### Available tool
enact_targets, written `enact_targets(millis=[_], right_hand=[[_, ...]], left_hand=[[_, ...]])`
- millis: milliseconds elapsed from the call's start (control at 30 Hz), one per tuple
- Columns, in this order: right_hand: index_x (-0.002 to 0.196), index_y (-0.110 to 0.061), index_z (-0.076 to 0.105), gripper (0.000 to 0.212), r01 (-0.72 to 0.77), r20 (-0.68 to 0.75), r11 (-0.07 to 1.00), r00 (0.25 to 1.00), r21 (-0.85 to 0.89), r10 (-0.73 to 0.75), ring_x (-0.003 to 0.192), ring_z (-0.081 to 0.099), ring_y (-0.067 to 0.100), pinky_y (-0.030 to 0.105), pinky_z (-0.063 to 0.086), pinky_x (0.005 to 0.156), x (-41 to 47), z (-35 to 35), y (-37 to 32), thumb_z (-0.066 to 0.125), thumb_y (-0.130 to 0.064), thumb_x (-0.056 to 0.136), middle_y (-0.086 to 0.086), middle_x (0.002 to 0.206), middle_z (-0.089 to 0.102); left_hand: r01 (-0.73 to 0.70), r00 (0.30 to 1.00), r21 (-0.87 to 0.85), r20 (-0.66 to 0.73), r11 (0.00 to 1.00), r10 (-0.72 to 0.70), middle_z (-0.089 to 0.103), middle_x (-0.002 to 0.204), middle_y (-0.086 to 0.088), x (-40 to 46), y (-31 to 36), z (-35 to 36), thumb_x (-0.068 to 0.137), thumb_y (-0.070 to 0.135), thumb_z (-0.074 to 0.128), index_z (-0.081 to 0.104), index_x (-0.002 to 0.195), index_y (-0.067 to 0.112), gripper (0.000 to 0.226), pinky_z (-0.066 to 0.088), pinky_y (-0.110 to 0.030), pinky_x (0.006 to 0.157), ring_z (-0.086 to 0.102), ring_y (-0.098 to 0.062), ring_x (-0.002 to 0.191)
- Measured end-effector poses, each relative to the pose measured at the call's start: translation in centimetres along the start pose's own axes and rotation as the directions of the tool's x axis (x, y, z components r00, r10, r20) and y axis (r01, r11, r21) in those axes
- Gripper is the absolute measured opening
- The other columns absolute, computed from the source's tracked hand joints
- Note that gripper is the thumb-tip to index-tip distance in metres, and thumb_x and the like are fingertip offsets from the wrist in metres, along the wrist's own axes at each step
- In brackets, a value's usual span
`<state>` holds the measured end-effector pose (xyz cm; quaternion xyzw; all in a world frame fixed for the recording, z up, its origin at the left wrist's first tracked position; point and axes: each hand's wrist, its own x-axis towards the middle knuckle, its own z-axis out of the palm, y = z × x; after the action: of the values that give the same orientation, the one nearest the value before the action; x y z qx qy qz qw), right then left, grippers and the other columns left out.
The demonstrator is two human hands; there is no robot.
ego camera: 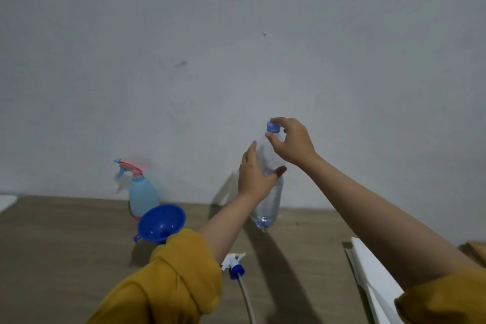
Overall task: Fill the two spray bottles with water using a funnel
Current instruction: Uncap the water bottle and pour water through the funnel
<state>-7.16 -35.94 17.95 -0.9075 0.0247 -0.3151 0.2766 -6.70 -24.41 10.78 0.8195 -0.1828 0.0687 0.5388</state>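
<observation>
My left hand (256, 173) grips the middle of a clear water bottle (268, 202), held upright just above the wooden table (65, 244). Water fills its lower part. My right hand (292, 143) pinches the bottle's blue cap (272, 127) at the top. A light blue spray bottle (142, 196) with a pink and blue trigger head stands against the wall at the left. In front of it a blue funnel (161, 223) stands upright; whatever it rests on is hidden behind my left sleeve. A loose white and blue spray head (234, 265) with its tube lies on the table near me.
A grey wall (236, 47) rises directly behind the table. White flat boards (373, 276) lie at the right under my right forearm. A white object (6, 201) pokes in at the table's far left edge.
</observation>
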Motion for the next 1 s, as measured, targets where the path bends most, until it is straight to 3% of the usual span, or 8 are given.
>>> enact_targets(millis=[67,167,333,433,600,833,1000], right_hand=[[0.116,-0.015,0.062,0.037,0.023,-0.039,0.999,0.999,0.036,-0.022,0.096,0.060,0.018,0.032,0.052,0.086,0.4,0.3,0.3,0.070,-0.032,0.084,0.005,0.111,0.066],[0.101,-0.010,0.066,0.025,0.026,-0.110,0.993,0.994,0.115,-0.013,0.080,0.060,0.013,0.029,0.054,0.078,0.6,0.5,0.0,0.074,-0.024,0.082,0.005,0.097,0.069],[0.093,-0.007,0.070,0.018,0.026,-0.197,0.975,0.980,0.222,0.019,0.073,0.060,0.011,0.012,0.048,0.068,-1.0,0.3,-0.5,0.075,-0.015,0.078,0.005,0.088,0.071],[0.089,-0.007,0.071,0.016,0.067,-0.246,0.967,0.969,0.247,-0.005,0.072,0.060,0.011,0.004,0.044,0.066,-2.6,-0.5,-0.5,0.077,-0.013,0.076,0.004,0.085,0.072],[0.086,-0.010,0.073,0.014,0.090,-0.291,0.957,0.957,0.276,-0.006,0.072,0.064,0.014,0.014,0.051,0.068,-5.0,-2.6,-1.6,0.078,-0.017,0.075,-0.001,0.082,0.071],[0.084,-0.010,0.073,0.014,0.158,-0.312,0.946,0.948,0.284,-0.064,0.073,0.066,0.014,0.027,0.056,0.068,-9.3,-4.4,-2.6,0.079,-0.017,0.074,0.000,0.080,0.071],[0.080,-0.009,0.070,0.026,0.167,-0.318,0.944,0.945,0.283,-0.071,0.072,0.066,0.010,0.019,0.054,0.067,-11.5,-4.9,-3.4,0.083,-0.029,0.071,-0.003,0.076,0.070]], left_hand=[[0.018,1.000,-0.001,-0.019,1.000,-0.018,0.029,0.152,0.001,0.8,0.3,0.8,0.072,0.047,0.076,0.019,0.146,0.023,0.096,0.033,-0.029,0.105,0.031,-0.019,0.138],[0.045,0.994,-0.004,-0.096,0.999,-0.045,0.039,0.144,-0.002,1.2,0.9,1.5,0.072,0.042,0.078,0.029,0.139,0.021,0.086,0.037,-0.020,0.089,0.044,-0.021,0.128],[0.041,0.984,-0.032,-0.175,0.999,-0.046,0.053,0.125,0.000,0.2,1.2,1.1,0.066,0.040,0.083,0.040,0.124,0.023,0.074,0.041,-0.018,0.076,0.053,-0.014,0.101],[0.024,0.982,-0.038,-0.186,0.999,-0.031,0.057,0.118,0.004,-1.3,1.5,0.5,0.059,0.042,0.086,0.044,0.118,0.026,0.074,0.045,-0.020,0.074,0.054,-0.012,0.097],[0.001,0.984,-0.008,-0.180,1.000,-0.003,0.058,0.108,0.010,-4.3,2.9,-0.8,0.052,0.050,0.087,0.046,0.113,0.033,0.075,0.056,-0.034,0.078,0.059,-0.014,0.094],[-0.052,0.990,0.021,-0.128,0.998,0.054,0.060,0.109,0.008,-9.7,3.6,-2.2,0.052,0.053,0.085,0.047,0.114,0.030,0.077,0.057,-0.036,0.075,0.061,-0.013,0.089],[-0.124,0.983,0.047,-0.131,0.991,0.129,0.059,0.114,0.007,-12.2,3.0,-2.3,0.057,0.054,0.082,0.047,0.117,0.025,0.075,0.056,-0.030,0.074,0.059,-0.009,0.092]])
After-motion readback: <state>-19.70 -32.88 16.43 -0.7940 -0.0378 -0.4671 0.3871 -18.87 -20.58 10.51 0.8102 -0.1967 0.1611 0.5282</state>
